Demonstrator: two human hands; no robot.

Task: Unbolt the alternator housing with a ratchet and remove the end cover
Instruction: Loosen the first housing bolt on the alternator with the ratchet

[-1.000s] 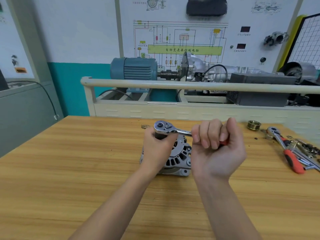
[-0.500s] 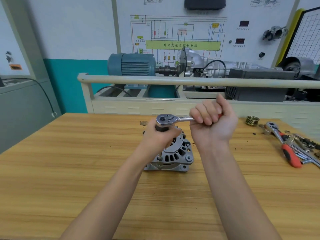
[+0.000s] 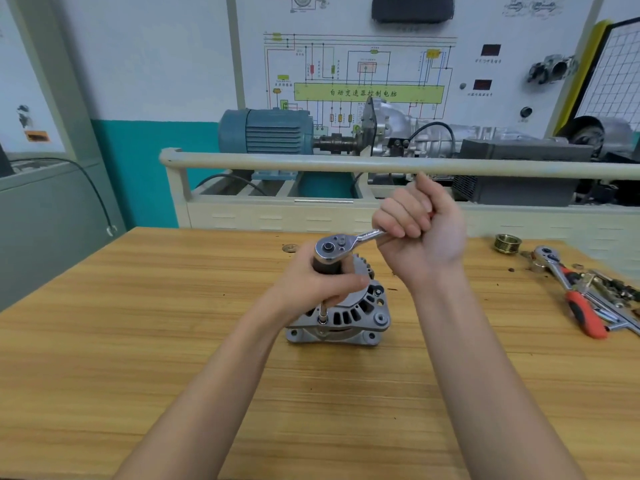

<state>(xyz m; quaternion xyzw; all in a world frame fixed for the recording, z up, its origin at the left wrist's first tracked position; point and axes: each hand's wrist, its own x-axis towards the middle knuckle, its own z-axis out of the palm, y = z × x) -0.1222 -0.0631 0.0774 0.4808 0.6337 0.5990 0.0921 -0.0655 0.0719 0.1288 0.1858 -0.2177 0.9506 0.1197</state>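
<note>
A silver alternator [image 3: 349,317] with a slotted end cover stands on the wooden table [image 3: 138,341], near its middle. A chrome ratchet [image 3: 334,247] stands above it on a dark socket and a thin extension that reaches down to a bolt at the housing's front left edge. My left hand [image 3: 318,285] grips the socket and extension just under the ratchet head. My right hand [image 3: 420,233] is curled round the ratchet's handle, which points right and away from me; the handle is hidden in my fist.
At the table's right edge lie a second ratchet with a red grip [image 3: 571,296], loose sockets and small metal parts [image 3: 613,289], and a brass pulley [image 3: 507,243]. Behind the table runs a beige rail [image 3: 346,164] with a blue motor [image 3: 266,136] and a gearbox rig.
My right hand has swung the ratchet handle away from me, towards the back of the table. My left hand stays on the socket. The camera has tilted slightly.
</note>
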